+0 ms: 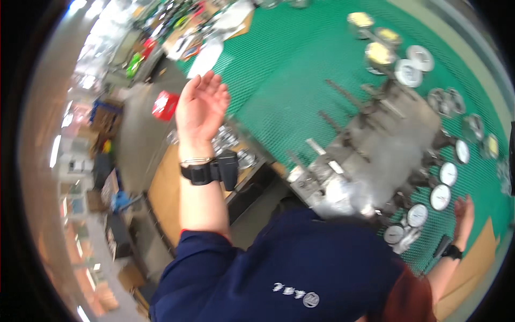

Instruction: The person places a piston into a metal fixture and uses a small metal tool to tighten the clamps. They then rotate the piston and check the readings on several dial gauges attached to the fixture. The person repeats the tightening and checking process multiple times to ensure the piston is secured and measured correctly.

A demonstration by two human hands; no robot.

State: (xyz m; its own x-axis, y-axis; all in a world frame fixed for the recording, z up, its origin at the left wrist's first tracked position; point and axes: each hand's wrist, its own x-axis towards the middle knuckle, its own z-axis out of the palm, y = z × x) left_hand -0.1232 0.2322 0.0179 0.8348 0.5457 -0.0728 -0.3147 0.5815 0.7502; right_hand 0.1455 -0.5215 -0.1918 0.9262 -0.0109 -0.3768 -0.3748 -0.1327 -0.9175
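Observation:
My left hand (204,107) is raised with the palm up and the fingers spread, and nothing lies in it. A red object (165,105) shows just beside it, and several clear, shiny parts (226,138) lie beyond my wrist. My right hand (463,217) is at the far right, over the green mat (289,80), fingers extended and apparently holding nothing. Nearest to it are dial gauges (440,197) with round white faces, lined up along the side of a grey metal fixture (397,145). Rods and bars stick out of the fixture's other side. Some of the picture is blurred.
More round gauges stand at the top right, some with yellowish faces (379,53). Papers (206,58) and small tools cover the top left. A wooden surface (166,188) is below my left arm. Brown cardboard (477,263) lies by my right wrist.

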